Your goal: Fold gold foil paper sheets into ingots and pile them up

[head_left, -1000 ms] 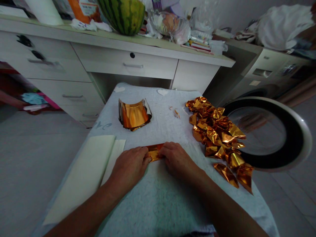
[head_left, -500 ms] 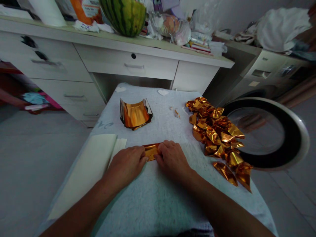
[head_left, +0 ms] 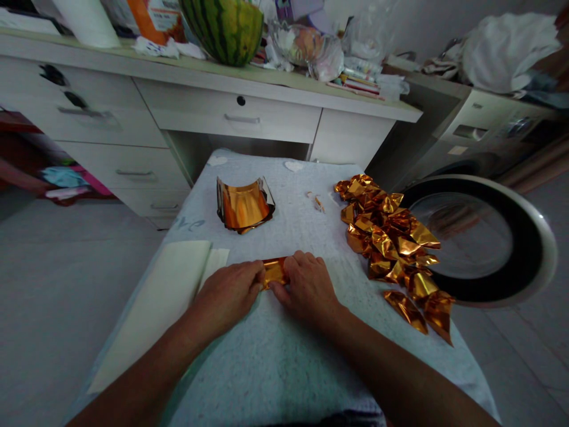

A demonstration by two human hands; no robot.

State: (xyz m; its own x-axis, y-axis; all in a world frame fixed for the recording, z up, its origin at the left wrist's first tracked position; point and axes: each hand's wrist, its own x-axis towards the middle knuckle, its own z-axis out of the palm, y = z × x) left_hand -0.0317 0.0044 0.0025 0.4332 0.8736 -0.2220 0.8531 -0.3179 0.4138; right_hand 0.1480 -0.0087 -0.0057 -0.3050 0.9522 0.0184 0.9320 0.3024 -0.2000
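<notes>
A small folded piece of gold foil paper point(head_left: 274, 273) lies low over the cloth-covered table, gripped at both ends. My left hand point(head_left: 233, 289) is closed on its left end, thumb along the near edge. On the right end, my right hand point(head_left: 307, 286) has its fingers curled over the foil, with the thumb reaching toward the middle. The parts under my fingers are hidden. Beyond my hands sits a curled stack of gold foil sheets point(head_left: 245, 204). A heap of folded gold foil pieces point(head_left: 391, 237) spreads along the table's right side.
Pale folded paper point(head_left: 151, 314) lies along the left side of the table point(head_left: 275, 367). Small scraps point(head_left: 318, 203) rest near the heap. Behind stands a white drawer unit point(head_left: 240, 112) bearing a cut watermelon point(head_left: 224, 29). The open washing machine door point(head_left: 537, 237) is beside the table's right edge.
My right thumb has slid left along the near edge of the foil, and my left fingers have shifted slightly. Less of the foil shows between my hands. The heap and stack have not moved.
</notes>
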